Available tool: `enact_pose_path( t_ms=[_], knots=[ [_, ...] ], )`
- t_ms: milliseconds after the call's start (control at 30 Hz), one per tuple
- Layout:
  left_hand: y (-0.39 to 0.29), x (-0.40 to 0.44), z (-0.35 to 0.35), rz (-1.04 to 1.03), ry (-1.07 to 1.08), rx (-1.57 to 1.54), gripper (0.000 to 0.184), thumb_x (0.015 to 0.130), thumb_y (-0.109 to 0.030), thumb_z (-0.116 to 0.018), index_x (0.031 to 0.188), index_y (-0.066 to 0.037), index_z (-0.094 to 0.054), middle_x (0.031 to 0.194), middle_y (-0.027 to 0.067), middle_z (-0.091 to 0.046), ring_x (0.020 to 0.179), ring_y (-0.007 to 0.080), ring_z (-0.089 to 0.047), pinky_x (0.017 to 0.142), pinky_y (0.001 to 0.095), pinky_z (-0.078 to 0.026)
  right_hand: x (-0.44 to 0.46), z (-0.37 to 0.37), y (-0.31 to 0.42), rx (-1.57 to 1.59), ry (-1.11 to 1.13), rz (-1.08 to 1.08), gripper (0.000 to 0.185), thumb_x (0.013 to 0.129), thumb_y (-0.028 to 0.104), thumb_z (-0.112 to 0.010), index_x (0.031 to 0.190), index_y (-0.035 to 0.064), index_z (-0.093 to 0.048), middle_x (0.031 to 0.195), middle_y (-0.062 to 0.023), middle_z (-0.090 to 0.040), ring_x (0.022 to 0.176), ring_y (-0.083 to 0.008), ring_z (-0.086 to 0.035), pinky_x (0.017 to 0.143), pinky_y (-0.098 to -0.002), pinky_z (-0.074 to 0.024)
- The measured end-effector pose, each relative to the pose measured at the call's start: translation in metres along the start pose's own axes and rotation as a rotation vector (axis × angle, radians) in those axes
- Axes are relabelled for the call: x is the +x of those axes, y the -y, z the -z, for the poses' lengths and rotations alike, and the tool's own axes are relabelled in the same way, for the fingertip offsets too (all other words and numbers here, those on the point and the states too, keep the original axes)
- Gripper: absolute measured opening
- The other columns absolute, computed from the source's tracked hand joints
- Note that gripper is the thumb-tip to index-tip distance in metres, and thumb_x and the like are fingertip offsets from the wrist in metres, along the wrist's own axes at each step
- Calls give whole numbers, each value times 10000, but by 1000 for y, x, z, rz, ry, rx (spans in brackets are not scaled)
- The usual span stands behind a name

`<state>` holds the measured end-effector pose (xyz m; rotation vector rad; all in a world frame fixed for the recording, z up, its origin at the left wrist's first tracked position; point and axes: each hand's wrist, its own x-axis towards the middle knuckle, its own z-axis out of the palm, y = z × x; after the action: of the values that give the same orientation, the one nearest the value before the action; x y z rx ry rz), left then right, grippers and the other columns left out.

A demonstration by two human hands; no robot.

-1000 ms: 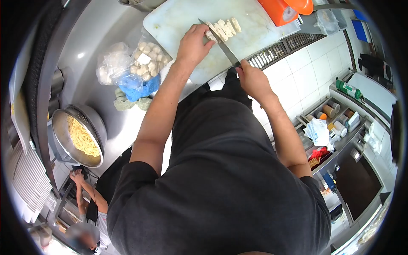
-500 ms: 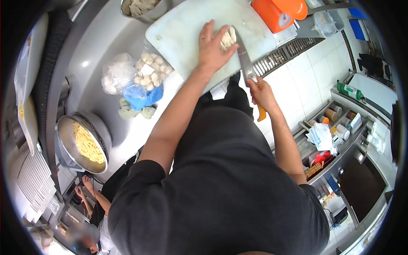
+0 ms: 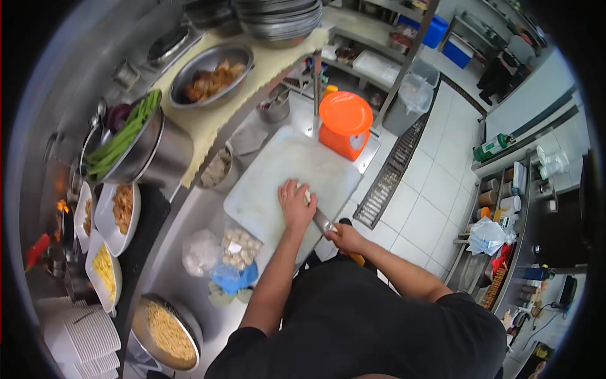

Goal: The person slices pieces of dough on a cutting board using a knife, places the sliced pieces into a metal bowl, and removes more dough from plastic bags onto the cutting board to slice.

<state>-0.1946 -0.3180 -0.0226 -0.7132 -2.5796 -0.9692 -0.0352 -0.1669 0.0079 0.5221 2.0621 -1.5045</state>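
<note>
On the white cutting board, my left hand bends its fingers over a small clump of pale sliced food, holding it down. Most of the clump is hidden under the hand. My right hand is wrapped round the handle of a large knife. The blade points up and left toward my left fingers, touching or close beside the food; I cannot tell which. A bag of round, pale, mushroom-like pieces lies left of the board, beside a knotted clear bag and blue plastic.
An orange scale stands at the board's far right corner. A metal pot of pale pieces sits at the left. Noodles fill a bowl at lower left. Filled dishes and a bowl of green beans line the shelf.
My view has tilted up and swung, so the shelf and its dishes show. My left fingers have drawn in over the food, and the knife lies closer to them.
</note>
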Motion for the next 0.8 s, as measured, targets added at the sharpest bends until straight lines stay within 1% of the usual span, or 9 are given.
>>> enact_pose_path(
  t_ms=[100, 333, 467, 567, 633, 667, 733, 800],
  knots=[
    [-1, -1, 2, -13, 0, -1, 300, 859, -251, -796, 1117, -101, -759, 1345, 165, -623, 1399, 411, -520, 1236, 644, -307, -4, 1, 6, -7, 13, -2, 414, 1103, 414, -637, 1128, 1, -624, 705, -75, -633, 515, -184, -668, 465, -361, -540],
    [-2, -1, 3, -19, -14, -7, 302, 863, -250, -799, 1123, -104, -751, 1346, 170, -619, 1399, 415, -519, 1229, 650, -306, 1, 0, 1, 3, 27, -7, 421, 1106, 414, -624, 1132, -6, -624, 751, -94, -649, 540, -191, -688, 468, -357, -552],
    [0, -2, 2, 9, -36, -43, 310, 857, -243, -791, 1130, -105, -740, 1353, 168, -621, 1405, 421, -508, 1230, 667, -299, -5, 1, 9, -19, 27, 35, 380, 1104, 381, -622, 1112, 1, -624, 716, -81, -641, 527, -187, -679, 467, -356, -548],
    [9, -4, -9, 37, -121, -63, 316, 838, -225, -799, 1119, -100, -729, 1352, 176, -618, 1394, 420, -515, 1225, 664, -314, -6, 1, 19, -99, 6, 91, 360, 1104, 372, -625, 1092, 12, -622, 677, -74, -633, 514, -193, -672, 466, -357, -544],
    [10, -2, -8, 23, -193, -64, 343, 786, -159, -809, 1109, -79, -727, 1276, 175, -635, 1312, 414, -558, 1151, 586, -413, 0, -2, 29, -126, -12, 135, 349, 1106, 363, -620, 1081, 15, -620, 660, -75, -631, 506, -198, -667, 463, -359, -538],
    [9, 0, -7, 32, -216, -96, 343, 773, -148, -806, 1100, -80, -729, 1267, 175, -638, 1298, 413, -564, 1142, 578, -424, 3, -5, 30, -144, 5, 148, 343, 1107, 358, -617, 1076, 17, -619, 652, -75, -630, 502, -201, -664, 462, -360, -536],
    [6, -3, 0, 90, -270, -132, 337, 757, -132, -799, 1084, -84, -735, 1254, 175, -640, 1275, 413, -572, 1137, 566, -433, 12, -14, 31, -98, 23, 105, 321, 1104, 335, -623, 1082, 15, -623, 653, -76, -642, 502, -203, -659, 465, -376, -532],
    [7, 2, 12, 111, -334, -149, 328, 753, -123, -791, 1075, -89, -743, 1250, 169, -637, 1254, 418, -576, 1143, 559, -433, 3, -12, 61, -159, 42, 96, 296, 1096, 310, -642, 1097, 15, -621, 655, -82, -645, 503, -199, -654, 475, -385, -528]
  ],
)
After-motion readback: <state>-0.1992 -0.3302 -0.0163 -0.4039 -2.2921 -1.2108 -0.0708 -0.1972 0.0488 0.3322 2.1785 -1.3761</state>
